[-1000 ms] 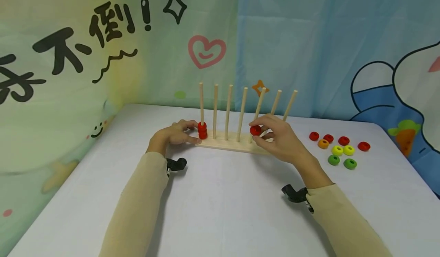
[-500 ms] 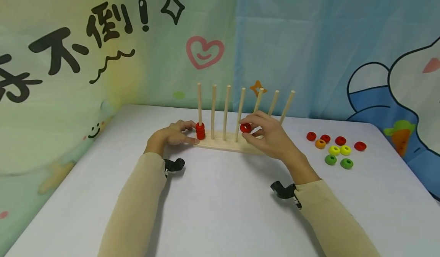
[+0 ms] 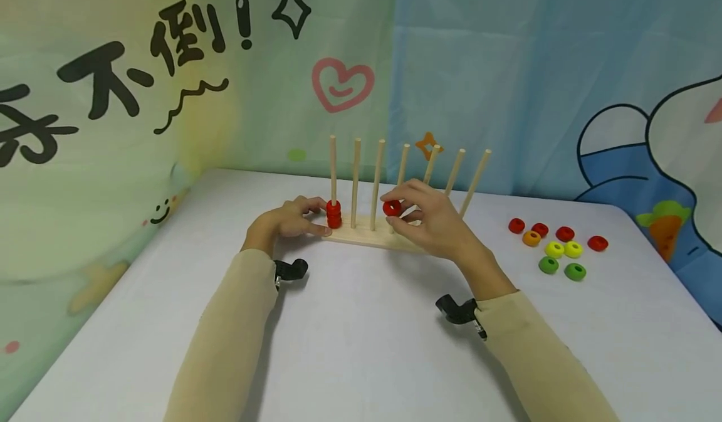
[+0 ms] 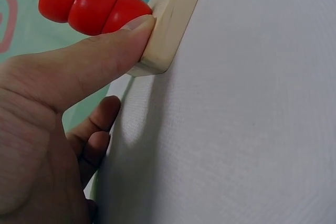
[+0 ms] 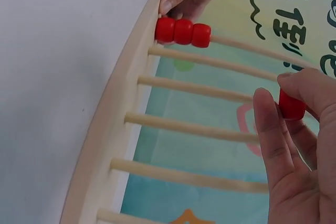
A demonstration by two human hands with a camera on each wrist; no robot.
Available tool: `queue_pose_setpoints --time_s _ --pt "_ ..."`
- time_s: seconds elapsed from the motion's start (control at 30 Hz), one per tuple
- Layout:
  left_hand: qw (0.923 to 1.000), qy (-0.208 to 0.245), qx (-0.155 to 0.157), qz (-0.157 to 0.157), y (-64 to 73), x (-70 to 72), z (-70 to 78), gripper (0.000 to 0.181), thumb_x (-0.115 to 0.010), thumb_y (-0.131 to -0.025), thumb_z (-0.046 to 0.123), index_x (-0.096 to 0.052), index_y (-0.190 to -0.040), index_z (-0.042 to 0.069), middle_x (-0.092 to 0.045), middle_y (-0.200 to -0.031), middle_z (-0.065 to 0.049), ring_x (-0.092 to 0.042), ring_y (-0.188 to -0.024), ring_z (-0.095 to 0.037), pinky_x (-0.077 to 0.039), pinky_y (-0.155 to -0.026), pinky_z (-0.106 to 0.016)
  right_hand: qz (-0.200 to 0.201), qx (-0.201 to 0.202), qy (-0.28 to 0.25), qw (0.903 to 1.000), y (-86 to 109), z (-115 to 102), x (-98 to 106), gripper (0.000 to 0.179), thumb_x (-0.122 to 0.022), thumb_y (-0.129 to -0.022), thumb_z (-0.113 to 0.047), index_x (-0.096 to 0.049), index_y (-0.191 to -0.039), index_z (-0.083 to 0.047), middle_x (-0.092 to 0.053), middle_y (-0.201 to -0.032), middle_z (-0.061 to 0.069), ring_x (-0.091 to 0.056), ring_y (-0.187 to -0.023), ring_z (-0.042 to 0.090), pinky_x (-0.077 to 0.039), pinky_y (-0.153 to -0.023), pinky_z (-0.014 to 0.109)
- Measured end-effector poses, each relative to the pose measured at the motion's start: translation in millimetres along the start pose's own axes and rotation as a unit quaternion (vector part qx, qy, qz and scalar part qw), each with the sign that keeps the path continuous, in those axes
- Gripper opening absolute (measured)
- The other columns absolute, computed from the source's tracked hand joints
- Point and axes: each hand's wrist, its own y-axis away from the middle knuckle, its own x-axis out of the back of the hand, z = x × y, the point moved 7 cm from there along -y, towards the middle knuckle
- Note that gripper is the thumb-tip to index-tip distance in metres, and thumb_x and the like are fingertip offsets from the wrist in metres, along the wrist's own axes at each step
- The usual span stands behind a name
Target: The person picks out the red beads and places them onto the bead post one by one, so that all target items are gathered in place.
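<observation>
A wooden peg stand (image 3: 366, 239) with a row of upright pegs stands on the white table. Three red beads (image 4: 93, 8) are stacked on its leftmost peg. My left hand (image 3: 290, 219) holds the stand's left end, thumb on the front corner of the base right beside the lowest bead; its index fingertip is hidden in the left wrist view. My right hand (image 3: 431, 218) pinches another red bead (image 3: 392, 208) between thumb and fingers. That bead is raised above the base, in front of the middle pegs in the head view, its hole partly visible.
Right of the stand, loose beads lie on the table: several red beads (image 3: 565, 234), an orange bead (image 3: 531, 238), two yellow beads (image 3: 554, 249) and two green beads (image 3: 575, 272). A printed cloth backdrop (image 3: 468, 52) hangs behind the table (image 3: 361, 347).
My right hand has moved left along the pegs with the red bead, which has turned so its hole shows. My left hand stays at the stand's left end.
</observation>
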Motion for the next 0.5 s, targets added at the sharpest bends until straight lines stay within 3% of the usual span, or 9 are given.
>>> queue_pose_setpoints --time_s 0.2,0.5 --pt "1.0000 -0.003 -0.001 0.002 -1.2 -0.5 1.1 0.049 -0.075 -0.081 0.048 -0.057 -0.125 0.035 -0.043 -0.141 -0.004 -0.031 -0.131 -0.031 -0.028 -0.107 -0.060 -0.001 0.012 -0.019 0.9997 -7.1 -6 -6 0.033 -0.073 -0.085 0.001 -0.066 -0.116 -0.008 -0.059 -0.110 0.003 -0.064 -0.087 0.016 -0.058 -0.073 0.026" --pt "1.0000 -0.005 0.005 -0.002 -0.8 -0.4 0.9 0.050 -0.075 -0.081 0.048 -0.056 -0.126 0.035 -0.042 -0.142 -0.004 -0.031 -0.132 -0.031 -0.028 -0.107 -0.060 -0.007 0.014 -0.008 0.9998 -19.1 -14 -11 0.033 -0.071 -0.088 -0.003 -0.065 -0.119 -0.012 -0.059 -0.115 0.001 -0.064 -0.088 0.015 -0.057 -0.075 0.026"
